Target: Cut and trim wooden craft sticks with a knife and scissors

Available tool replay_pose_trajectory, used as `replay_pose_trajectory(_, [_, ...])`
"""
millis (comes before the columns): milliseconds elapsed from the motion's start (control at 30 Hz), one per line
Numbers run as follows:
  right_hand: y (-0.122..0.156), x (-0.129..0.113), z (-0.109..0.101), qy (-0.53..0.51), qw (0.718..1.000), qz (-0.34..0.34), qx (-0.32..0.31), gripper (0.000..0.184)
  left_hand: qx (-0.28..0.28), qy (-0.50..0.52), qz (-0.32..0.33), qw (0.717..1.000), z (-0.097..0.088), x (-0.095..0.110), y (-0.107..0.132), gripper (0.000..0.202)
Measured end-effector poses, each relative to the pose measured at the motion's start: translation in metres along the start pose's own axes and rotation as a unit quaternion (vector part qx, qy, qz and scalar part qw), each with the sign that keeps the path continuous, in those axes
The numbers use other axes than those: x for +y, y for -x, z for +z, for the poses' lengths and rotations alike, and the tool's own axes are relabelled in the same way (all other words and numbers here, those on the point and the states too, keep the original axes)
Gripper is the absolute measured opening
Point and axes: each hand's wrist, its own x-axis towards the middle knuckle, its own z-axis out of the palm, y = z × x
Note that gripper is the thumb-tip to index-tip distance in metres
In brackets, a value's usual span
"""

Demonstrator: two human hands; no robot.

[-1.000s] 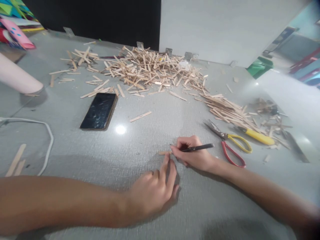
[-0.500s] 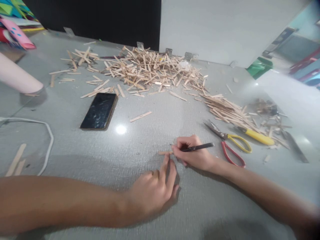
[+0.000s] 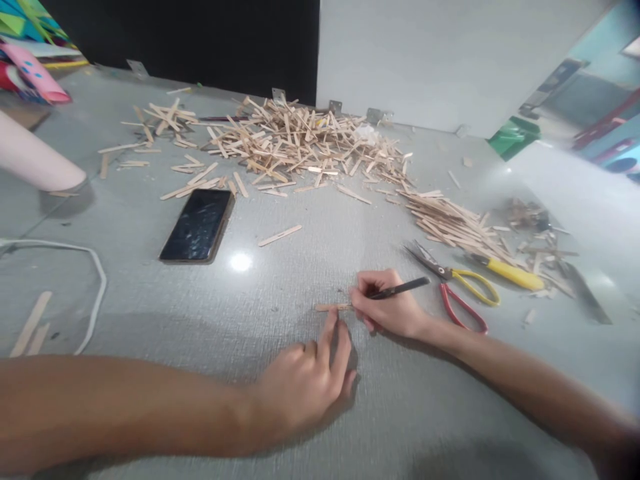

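A short wooden craft stick [image 3: 326, 308] lies flat on the grey table, with small dark marks toward its right part. My left hand [image 3: 307, 377] presses the stick down with a fingertip, its fingers apart and nothing gripped. Pinched in my right hand [image 3: 387, 303] is a dark pen [image 3: 407, 287], slanting up to the right. The pen's tip is hidden behind my fingers, which rest over the stick's right end. A second craft stick [image 3: 280, 235] lies alone farther back, and a phone [image 3: 199, 225] with a dark screen lies left of it.
A large pile of craft sticks [image 3: 295, 137] spreads along the back, trailing into a bundle [image 3: 447, 220] at right. Scissors [image 3: 450, 277] with yellow and red handles and a yellow-handled cutter [image 3: 515, 273] lie right of my right hand. A white cable [image 3: 97, 287] curves at left.
My right hand with the pen has shifted slightly right along the stick, uncovering more of it and its dark marks. My left hand stays in place on the stick.
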Motion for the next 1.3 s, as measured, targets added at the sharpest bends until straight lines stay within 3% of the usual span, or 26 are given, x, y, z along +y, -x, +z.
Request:
replay_pose_trajectory(167, [0.0009, 0.0005, -0.0054, 0.042, 0.999, 0.006, -0.026, 0.039, -0.005, -0.008, 0.006, 1.000, -0.0012, -0.0003, 0.0004, 0.050])
replay_pose_trajectory(533, [-0.0007, 0.0007, -0.0060, 0.036, 0.999, -0.020, -0.023, 0.039, 0.003, 0.001, 0.002, 1.000, -0.0015, 0.0007, 0.0006, 0.050])
replay_pose_trajectory(1300, [0.0007, -0.0043, -0.0055, 0.055, 0.998, -0.010, -0.028, 0.038, -0.012, 0.001, 0.003, 1.000, -0.0017, -0.0004, 0.0003, 0.052])
